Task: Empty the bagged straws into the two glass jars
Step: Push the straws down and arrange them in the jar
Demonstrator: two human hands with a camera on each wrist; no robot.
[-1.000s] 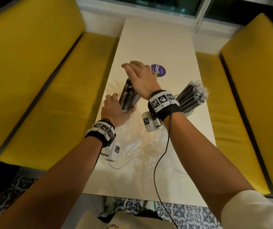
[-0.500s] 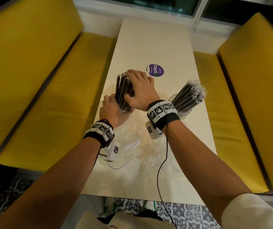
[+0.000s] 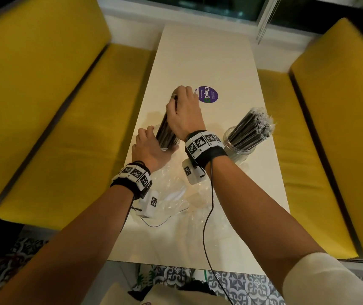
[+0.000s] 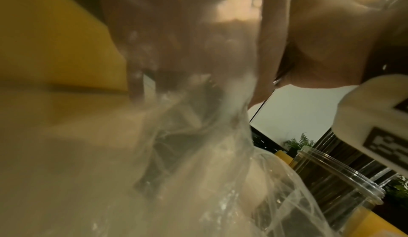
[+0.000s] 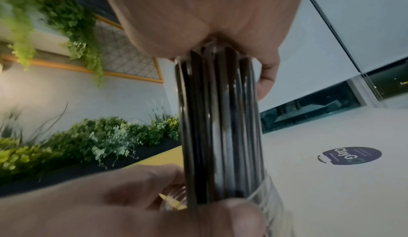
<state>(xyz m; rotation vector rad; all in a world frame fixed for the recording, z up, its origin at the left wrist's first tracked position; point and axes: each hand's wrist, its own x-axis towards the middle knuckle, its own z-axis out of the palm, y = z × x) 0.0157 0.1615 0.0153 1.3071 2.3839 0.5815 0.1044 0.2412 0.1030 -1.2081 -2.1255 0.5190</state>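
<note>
A bundle of dark straws (image 3: pixel 165 128) stands tilted in the left glass jar (image 3: pixel 170 147), seen close up as the straws (image 5: pixel 220 127) in the right wrist view. My left hand (image 3: pixel 150 139) grips that jar (image 5: pixel 272 199) around its mouth. Over the bundle's top end lies my right hand (image 3: pixel 179 100), palm on the tips and fingers curled down the sides. The right jar (image 3: pixel 237 146) is filled with straws (image 3: pixel 253 126) that lean right; neither hand touches it. An empty clear bag (image 3: pixel 176 190) lies crumpled under my wrists.
The narrow white table (image 3: pixel 204 51) carries a round purple sticker (image 3: pixel 208 94) just beyond my right hand. Yellow bench seats (image 3: pixel 44 106) flank it on both sides. In the left wrist view, bag plastic (image 4: pixel 198 171) blurs most of the picture, with the right jar (image 4: pixel 337 179) beside it.
My right hand has shifted from the side of the bundle up onto its top end. My left hand has stayed on the jar.
</note>
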